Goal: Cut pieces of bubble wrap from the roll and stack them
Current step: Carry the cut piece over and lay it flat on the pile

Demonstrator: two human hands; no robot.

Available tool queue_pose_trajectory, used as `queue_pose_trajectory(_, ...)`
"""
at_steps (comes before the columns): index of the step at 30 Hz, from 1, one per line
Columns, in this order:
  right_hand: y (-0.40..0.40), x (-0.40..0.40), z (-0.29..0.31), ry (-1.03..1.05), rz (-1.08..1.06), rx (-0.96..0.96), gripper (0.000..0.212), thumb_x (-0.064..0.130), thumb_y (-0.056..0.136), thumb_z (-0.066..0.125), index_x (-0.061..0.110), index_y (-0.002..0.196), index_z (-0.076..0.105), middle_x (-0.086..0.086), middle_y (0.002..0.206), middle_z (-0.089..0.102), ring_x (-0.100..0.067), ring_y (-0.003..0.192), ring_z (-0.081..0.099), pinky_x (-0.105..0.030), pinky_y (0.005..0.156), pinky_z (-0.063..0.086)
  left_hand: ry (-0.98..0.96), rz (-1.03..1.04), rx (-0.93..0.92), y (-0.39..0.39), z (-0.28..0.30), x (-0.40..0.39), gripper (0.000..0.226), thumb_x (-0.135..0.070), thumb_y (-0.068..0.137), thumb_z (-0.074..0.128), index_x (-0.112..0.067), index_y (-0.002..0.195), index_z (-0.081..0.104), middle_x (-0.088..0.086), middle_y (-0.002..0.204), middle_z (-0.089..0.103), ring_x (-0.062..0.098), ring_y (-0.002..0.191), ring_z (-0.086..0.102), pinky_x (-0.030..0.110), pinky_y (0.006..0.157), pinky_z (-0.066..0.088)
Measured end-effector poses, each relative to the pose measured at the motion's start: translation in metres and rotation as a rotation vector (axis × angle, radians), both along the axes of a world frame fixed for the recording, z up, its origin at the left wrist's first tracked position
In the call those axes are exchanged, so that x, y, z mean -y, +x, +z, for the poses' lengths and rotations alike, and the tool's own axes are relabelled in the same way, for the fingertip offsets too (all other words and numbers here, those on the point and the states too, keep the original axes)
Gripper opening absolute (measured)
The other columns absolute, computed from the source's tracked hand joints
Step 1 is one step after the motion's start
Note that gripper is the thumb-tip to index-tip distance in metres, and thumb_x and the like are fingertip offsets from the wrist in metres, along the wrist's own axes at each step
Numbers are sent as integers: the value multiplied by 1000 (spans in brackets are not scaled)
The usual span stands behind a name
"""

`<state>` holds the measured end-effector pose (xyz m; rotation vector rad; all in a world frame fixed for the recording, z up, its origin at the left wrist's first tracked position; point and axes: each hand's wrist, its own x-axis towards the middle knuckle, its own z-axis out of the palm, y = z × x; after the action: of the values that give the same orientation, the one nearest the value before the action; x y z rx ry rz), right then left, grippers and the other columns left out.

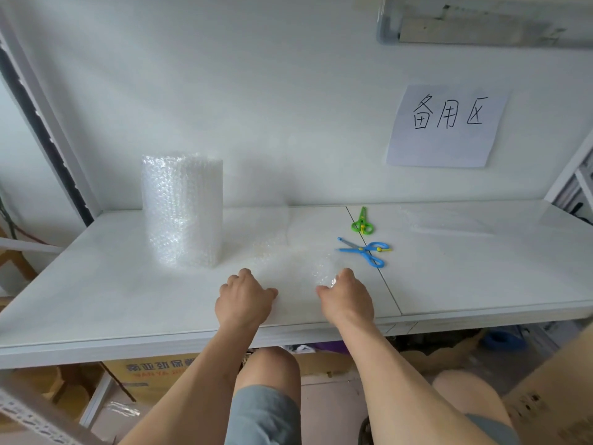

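While both hands, left hand (244,298) and right hand (347,295), seemingly pinch a clear, knobbly bubble wrap sheet (288,264).

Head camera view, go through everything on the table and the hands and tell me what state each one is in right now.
Bubble wrap roll: upright, sheet pulled out across the table.
Pulled-out sheet: flat, both hands hold its near edge.
Blue scissors: lying, blades open.
Green scissors: lying, blades closed.
Left hand: gripping the sheet.
Right hand: gripping the sheet.
Cut pieces: flat, far right.
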<state>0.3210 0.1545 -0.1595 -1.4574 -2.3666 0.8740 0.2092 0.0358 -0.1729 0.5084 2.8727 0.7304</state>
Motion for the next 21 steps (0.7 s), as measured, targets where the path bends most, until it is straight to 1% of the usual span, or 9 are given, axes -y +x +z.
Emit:
queue_pose_trajectory(2, 0, -6, 1, -198, -38, -268, 25, 24, 88, 59, 14, 108, 47, -4, 100, 60, -26, 85, 68, -39, 72, 56, 87, 13, -1, 3, -1, -1, 31, -35, 86, 58, -14, 106, 49, 3, 106, 58, 27, 102, 51, 33, 72, 40)
queue_pose_trajectory(4, 2, -10, 3, -351, -96, -510, 21, 16, 89, 60, 14, 103, 45, -2, 92, 58, -23, 72, 72, -41, 70, 61, 264, 21, 74, 6, 0, -5, 21, -28, 86, 58, -15, 98, 47, 1, 93, 59, 26, 89, 56, 36, 68, 43)
queue_pose_trajectory(7, 3, -22, 9, -381, -125, -663, 24, 12, 90, 60, 14, 108, 44, 4, 89, 53, -19, 64, 70, -33, 61, 58, 678, 42, 283, 11, 15, -17, 16, -13, 84, 60, -13, 92, 46, 7, 84, 59, 25, 70, 62, 43, 66, 52)
queue_pose_trajectory(9, 2, -35, 15, -381, -150, -762, 28, 11, 90, 60, 17, 111, 44, 2, 92, 54, -17, 59, 66, -26, 53, 54, 859, 51, 372, 13, 28, -28, 22, -7, 84, 62, -14, 102, 50, 13, 88, 65, 22, 66, 63, 37, 63, 52)
queue_pose_trajectory(11, 3, -53, 22, -396, -174, -857, 29, 8, 89, 61, 19, 111, 45, 0, 92, 54, -16, 55, 61, -20, 48, 51, 973, 38, 444, 13, 38, -45, 38, -5, 84, 65, -18, 117, 51, 15, 90, 69, 21, 66, 64, 31, 68, 55)
queue_pose_trajectory(14, 8, -90, 33, -352, -177, -947, 30, 6, 88, 64, 20, 110, 48, -3, 89, 56, -15, 52, 59, -20, 49, 51, 1068, 39, 526, 12, 46, -81, 54, -7, 82, 68, -25, 128, 47, 12, 87, 70, 21, 69, 67, 38, 87, 56)
queue_pose_trajectory(16, 14, -121, 39, -332, -194, -1014, 28, 6, 90, 63, 17, 111, 49, -4, 86, 57, -15, 51, 59, -23, 49, 51, 1103, 46, 572, 15, 51, -114, 54, -9, 84, 68, -24, 131, 47, 10, 86, 70, 22, 72, 69, 41, 92, 54)
queue_pose_trajectory(18, 22, -156, 43, -310, -231, -1060, 24, 7, 92, 60, 16, 111, 49, 0, 82, 55, -13, 50, 58, -25, 51, 50, 1125, 37, 607, 19, 54, -151, 51, -9, 86, 66, -22, 131, 47, 11, 88, 69, 22, 74, 69, 40, 91, 55)
queue_pose_trajectory(21, 39, -213, 42, -236, -307, -1054, 21, 10, 93, 59, 18, 110, 49, 3, 80, 55, -10, 50, 60, -28, 56, 50, 1119, -1, 628, 27, 58, -213, 47, -7, 86, 65, -19, 129, 49, 11, 89, 68, 21, 71, 66, 36, 84, 57)
